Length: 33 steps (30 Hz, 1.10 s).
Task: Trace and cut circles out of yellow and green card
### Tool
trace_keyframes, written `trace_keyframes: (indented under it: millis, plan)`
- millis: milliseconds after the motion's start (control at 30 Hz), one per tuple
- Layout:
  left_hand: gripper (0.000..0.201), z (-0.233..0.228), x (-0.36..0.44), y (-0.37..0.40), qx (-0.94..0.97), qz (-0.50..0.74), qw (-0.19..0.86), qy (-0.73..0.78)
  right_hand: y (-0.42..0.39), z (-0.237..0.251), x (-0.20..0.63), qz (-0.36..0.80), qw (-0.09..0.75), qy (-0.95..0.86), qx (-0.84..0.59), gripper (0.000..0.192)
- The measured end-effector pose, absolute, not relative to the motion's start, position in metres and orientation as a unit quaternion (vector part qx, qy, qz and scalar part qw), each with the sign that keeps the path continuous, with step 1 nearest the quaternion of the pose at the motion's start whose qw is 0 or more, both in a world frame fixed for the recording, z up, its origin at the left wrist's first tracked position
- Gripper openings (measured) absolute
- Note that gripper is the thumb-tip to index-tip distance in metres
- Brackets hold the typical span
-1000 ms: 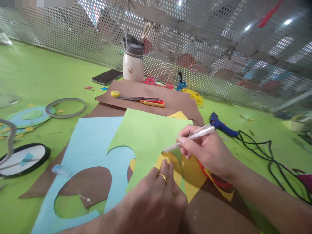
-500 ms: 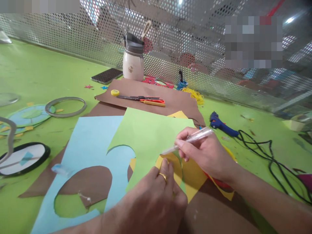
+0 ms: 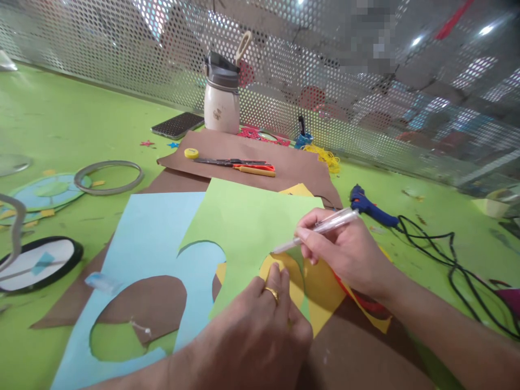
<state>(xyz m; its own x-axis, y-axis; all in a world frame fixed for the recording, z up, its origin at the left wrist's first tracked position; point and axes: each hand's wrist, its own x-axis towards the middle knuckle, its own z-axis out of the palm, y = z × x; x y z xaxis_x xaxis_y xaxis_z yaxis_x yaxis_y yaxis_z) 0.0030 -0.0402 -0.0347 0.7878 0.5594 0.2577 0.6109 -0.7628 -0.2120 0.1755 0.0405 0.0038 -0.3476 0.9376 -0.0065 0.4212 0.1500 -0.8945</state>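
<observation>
Right hand point(image 3: 351, 254) grasps pen point(image 3: 325, 225), tip at yellow piece's point(image 3: 293, 281) edge; left hand point(image 3: 260, 325), unclenched, presses it on green sheet point(image 3: 252, 216). Light pressure could let it slide.

On the worktop point(image 3: 81, 97), a bottle point(image 3: 221, 105) is standing behind paper sheets point(image 3: 247, 216); a ring point(image 3: 101, 192) is lying left of them, a glue gun point(image 3: 371, 209) right.

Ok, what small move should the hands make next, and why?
Probably guide the pen along the curved edge of the yellow paper cutout: the right hand holds the pen's tip there, over light-green paper, while the left hand rests on the cutout.
</observation>
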Motion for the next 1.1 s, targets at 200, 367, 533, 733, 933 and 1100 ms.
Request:
trace_keyframes:
  millis: [200,367,533,733,933,1100]
  plan:
    - [0.024,-0.034,0.003,-0.039,-0.937,-0.097,0.152,-0.299,0.038,0.001,0.175,0.433,0.295,-0.705,-0.478,0.013]
    - [0.025,-0.029,0.001,-0.042,-0.933,-0.094,0.161,-0.309,0.039,0.000,0.175,0.434,0.300,-0.704,-0.476,0.013]
    - [0.025,-0.030,0.003,-0.042,-0.929,-0.090,0.163,-0.320,0.040,0.004,0.175,0.432,0.318,-0.696,-0.478,0.013]
    - [0.030,-0.036,0.005,-0.044,-0.931,-0.094,0.143,-0.323,0.035,0.008,0.177,0.437,0.326,-0.692,-0.473,0.014]
    - [0.030,-0.035,0.004,-0.041,-0.938,-0.101,0.145,-0.300,0.029,0.010,0.179,0.436,0.322,-0.692,-0.477,0.015]
    - [0.025,-0.018,0.017,-0.036,-0.951,-0.058,0.113,-0.283,0.024,0.013,0.178,0.441,0.337,-0.684,-0.474,0.013]
